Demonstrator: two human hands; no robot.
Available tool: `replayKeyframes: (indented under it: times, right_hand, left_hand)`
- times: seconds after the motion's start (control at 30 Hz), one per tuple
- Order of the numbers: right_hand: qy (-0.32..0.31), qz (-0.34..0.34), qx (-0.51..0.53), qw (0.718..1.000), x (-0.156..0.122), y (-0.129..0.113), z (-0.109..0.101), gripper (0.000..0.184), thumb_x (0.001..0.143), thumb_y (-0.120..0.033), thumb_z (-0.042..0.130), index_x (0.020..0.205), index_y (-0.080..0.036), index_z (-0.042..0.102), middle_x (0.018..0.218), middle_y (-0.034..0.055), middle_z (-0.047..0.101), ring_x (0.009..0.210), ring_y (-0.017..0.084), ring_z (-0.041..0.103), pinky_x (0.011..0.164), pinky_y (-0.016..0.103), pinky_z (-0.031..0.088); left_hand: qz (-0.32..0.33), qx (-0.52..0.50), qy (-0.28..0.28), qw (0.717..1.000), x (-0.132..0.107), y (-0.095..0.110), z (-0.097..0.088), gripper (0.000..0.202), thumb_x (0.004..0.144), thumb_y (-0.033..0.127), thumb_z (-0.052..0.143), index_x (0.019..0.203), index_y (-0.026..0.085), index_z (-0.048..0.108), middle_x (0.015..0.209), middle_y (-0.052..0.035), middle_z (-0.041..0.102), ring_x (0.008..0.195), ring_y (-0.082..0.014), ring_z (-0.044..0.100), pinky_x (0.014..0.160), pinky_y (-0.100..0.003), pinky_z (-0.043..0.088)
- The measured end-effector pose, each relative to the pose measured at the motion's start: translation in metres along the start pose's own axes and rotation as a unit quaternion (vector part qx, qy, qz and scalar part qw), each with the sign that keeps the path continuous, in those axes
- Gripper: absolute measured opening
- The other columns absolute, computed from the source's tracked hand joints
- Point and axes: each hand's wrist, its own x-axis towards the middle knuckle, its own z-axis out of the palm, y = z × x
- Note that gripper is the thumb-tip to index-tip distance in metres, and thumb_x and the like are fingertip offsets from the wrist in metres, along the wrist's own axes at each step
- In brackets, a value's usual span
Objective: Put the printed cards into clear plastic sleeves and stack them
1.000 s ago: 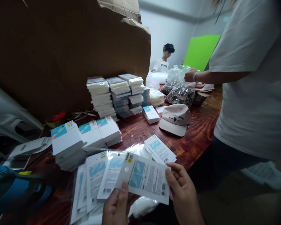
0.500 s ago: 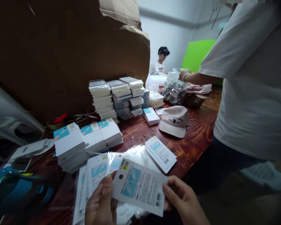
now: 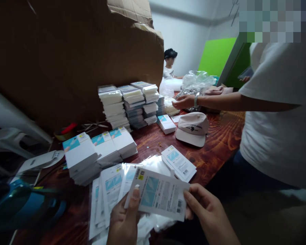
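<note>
Between my two hands is a white printed packaging card (image 3: 162, 195) with blue pictures, a barcode and a hang hole under my thumb. My left hand (image 3: 127, 216) pinches its left end, thumb on top. The right end is gripped by the thumb and fingers of my right hand (image 3: 206, 207). Underneath and to the left lie several similar cards (image 3: 112, 185) and clear plastic sleeves (image 3: 154, 163). A small pile of the same cards (image 3: 180, 163) rests just beyond my right hand.
White card stacks (image 3: 79, 156) stand at the left, with taller bundled stacks (image 3: 111, 105) behind. A beige cap (image 3: 192, 129) lies on the wooden table (image 3: 219, 132). At the right, a co-worker's arm (image 3: 219, 102) reaches across. Another person (image 3: 169, 68) sits at the back. A large cardboard sheet (image 3: 73, 61) rises behind.
My left thumb has moved up over the card's hole, and the card sits flatter. The co-worker's arm has come left and nearer, toward the tall stacks. The view has shifted slightly.
</note>
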Motion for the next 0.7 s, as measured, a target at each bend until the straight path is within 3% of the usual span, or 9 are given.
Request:
replayKeyframes:
  times: [0.17, 0.27, 0.37, 0.53, 0.63, 0.7]
  right_hand:
    - [-0.004, 0.024, -0.01, 1.0, 0.004, 0.008, -0.004, 0.027, 0.084, -0.046, 0.066, 0.081, -0.019, 0.067, 0.057, -0.0024, 0.059, 0.054, 0.013, 0.051, 0.054, 0.023, 0.041]
    - [-0.043, 0.031, -0.031, 0.998, 0.008, 0.005, -0.007, 0.026, 0.084, -0.045, 0.066, 0.08, -0.019, 0.068, 0.057, -0.0023, 0.059, 0.054, 0.013, 0.052, 0.055, 0.023, 0.041]
    - [-0.071, 0.038, -0.056, 0.995, 0.011, -0.002, -0.007, 0.028, 0.085, -0.045, 0.065, 0.079, -0.019, 0.068, 0.056, -0.0026, 0.057, 0.053, 0.012, 0.05, 0.053, 0.022, 0.041]
    - [-0.072, 0.048, -0.057, 0.995, 0.011, -0.005, 0.013, 0.029, 0.084, -0.047, 0.065, 0.078, -0.018, 0.067, 0.059, -0.0004, 0.062, 0.057, 0.014, 0.056, 0.056, 0.023, 0.045]
    - [-0.056, 0.062, -0.044, 0.996, 0.007, 0.001, 0.028, 0.032, 0.083, -0.051, 0.065, 0.084, -0.02, 0.068, 0.065, 0.0021, 0.068, 0.064, 0.018, 0.063, 0.063, 0.027, 0.051]
    - [-0.067, 0.087, -0.033, 0.993, 0.005, 0.007, 0.032, 0.034, 0.084, -0.052, 0.062, 0.098, -0.021, 0.067, 0.082, 0.005, 0.072, 0.079, 0.022, 0.068, 0.073, 0.032, 0.054]
  left_hand:
    - [0.01, 0.054, -0.071, 0.996, 0.0, 0.001, -0.007, 0.045, 0.069, 0.054, 0.072, 0.088, 0.014, 0.076, 0.085, -0.0123, 0.077, 0.095, -0.0335, 0.069, 0.083, -0.041, 0.056]
    - [0.062, 0.154, -0.017, 0.986, 0.001, 0.003, -0.015, 0.045, 0.067, 0.056, 0.073, 0.088, 0.017, 0.076, 0.096, -0.0134, 0.076, 0.108, -0.0371, 0.063, 0.099, -0.049, 0.046]
    - [0.089, 0.24, 0.037, 0.966, 0.0, 0.003, -0.02, 0.042, 0.064, 0.052, 0.077, 0.092, 0.021, 0.076, 0.11, -0.012, 0.073, 0.119, -0.0369, 0.057, 0.11, -0.05, 0.033]
    - [0.028, 0.229, -0.021, 0.973, -0.007, -0.01, -0.015, 0.036, 0.069, 0.054, 0.07, 0.087, 0.024, 0.079, 0.1, -0.0122, 0.076, 0.106, -0.0372, 0.065, 0.104, -0.055, 0.038]
    - [0.06, 0.281, -0.014, 0.958, -0.007, -0.022, -0.013, 0.03, 0.071, 0.054, 0.068, 0.08, 0.028, 0.08, 0.093, -0.0108, 0.077, 0.104, -0.0374, 0.065, 0.104, -0.054, 0.038]
    - [0.102, 0.299, -0.061, 0.947, -0.004, -0.027, -0.016, 0.03, 0.076, 0.053, 0.064, 0.088, 0.031, 0.08, 0.098, -0.0099, 0.077, 0.102, -0.0352, 0.067, 0.099, -0.049, 0.045]
